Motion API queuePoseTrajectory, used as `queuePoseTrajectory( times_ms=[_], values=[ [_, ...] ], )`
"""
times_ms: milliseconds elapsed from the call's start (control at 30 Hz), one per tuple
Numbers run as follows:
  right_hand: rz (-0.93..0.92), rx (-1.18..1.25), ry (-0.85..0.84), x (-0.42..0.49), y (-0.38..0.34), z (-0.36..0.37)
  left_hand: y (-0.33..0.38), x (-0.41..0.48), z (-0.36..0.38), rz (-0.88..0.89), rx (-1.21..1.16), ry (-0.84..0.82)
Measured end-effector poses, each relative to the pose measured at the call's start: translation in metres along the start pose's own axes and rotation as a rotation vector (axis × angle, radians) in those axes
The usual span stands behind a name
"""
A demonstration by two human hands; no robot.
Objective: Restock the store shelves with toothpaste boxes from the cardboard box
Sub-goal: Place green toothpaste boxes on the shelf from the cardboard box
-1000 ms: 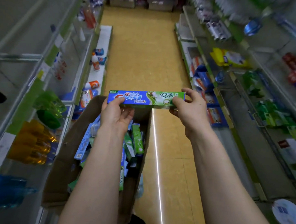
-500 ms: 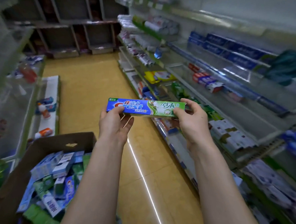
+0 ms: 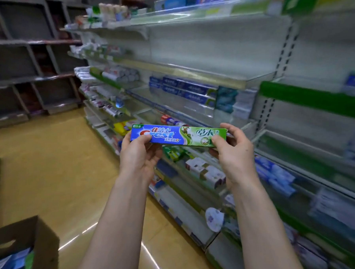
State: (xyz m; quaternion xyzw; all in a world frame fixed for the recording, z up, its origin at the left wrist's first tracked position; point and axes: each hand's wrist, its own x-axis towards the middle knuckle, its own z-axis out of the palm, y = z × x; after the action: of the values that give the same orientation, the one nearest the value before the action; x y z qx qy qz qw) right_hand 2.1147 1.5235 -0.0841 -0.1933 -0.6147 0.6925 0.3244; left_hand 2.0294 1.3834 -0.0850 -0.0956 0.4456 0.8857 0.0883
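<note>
The left hand (image 3: 139, 157) pinches the blue end of a toothpaste box (image 3: 178, 135), thumb on the printed front face and fingers curled behind it. The right hand (image 3: 234, 158) pinches the green end the same way, thumb on the front and fingers wrapped round the back edge. Between them the box is held level and lengthwise in the air, its front face toward the camera, out in front of the shelves (image 3: 210, 74) on the right and touching none of them.

Just behind the held box, a middle shelf carries a row of blue toothpaste boxes (image 3: 190, 90) lying lengthwise, with teal packs (image 3: 225, 100) stacked just beside them to the right. Below the hands, on a lower shelf, sit white-and-brown boxes (image 3: 207, 172) and some green packs (image 3: 174, 153). A yellow pack (image 3: 120, 128) lies on a shelf farther along, just left of the left hand.

In the near left corner stands the cardboard box (image 3: 42, 244), open at the top, with a hand slot cut in its side; blue and green cartons (image 3: 13, 268) show inside it. It is well apart from both hands. The glossy yellow floor (image 3: 61, 171) runs away to dark shelving (image 3: 24, 60) at the far left. The near right shelves are blurred, and their goods cannot be made out.
</note>
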Motion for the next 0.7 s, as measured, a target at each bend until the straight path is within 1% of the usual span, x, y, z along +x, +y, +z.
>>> queuePoseTrajectory(
  times_ms=[200, 333, 533, 700],
  values=[
    [-0.084, -0.004, 0.16, 0.012, -0.028, -0.071, -0.036, -0.016, 0.074, -0.074, 0.01, -0.163],
    [-0.128, -0.015, 0.297, 0.023, -0.041, -0.107, -0.061, -0.021, 0.117, -0.121, 0.036, -0.289],
    [-0.182, -0.09, 0.434, 0.043, -0.062, -0.139, -0.084, -0.017, 0.173, -0.187, 0.026, -0.423],
    [-0.256, -0.064, 0.521, 0.068, -0.083, -0.151, -0.085, -0.006, 0.222, -0.159, 0.025, -0.537]
  ],
)
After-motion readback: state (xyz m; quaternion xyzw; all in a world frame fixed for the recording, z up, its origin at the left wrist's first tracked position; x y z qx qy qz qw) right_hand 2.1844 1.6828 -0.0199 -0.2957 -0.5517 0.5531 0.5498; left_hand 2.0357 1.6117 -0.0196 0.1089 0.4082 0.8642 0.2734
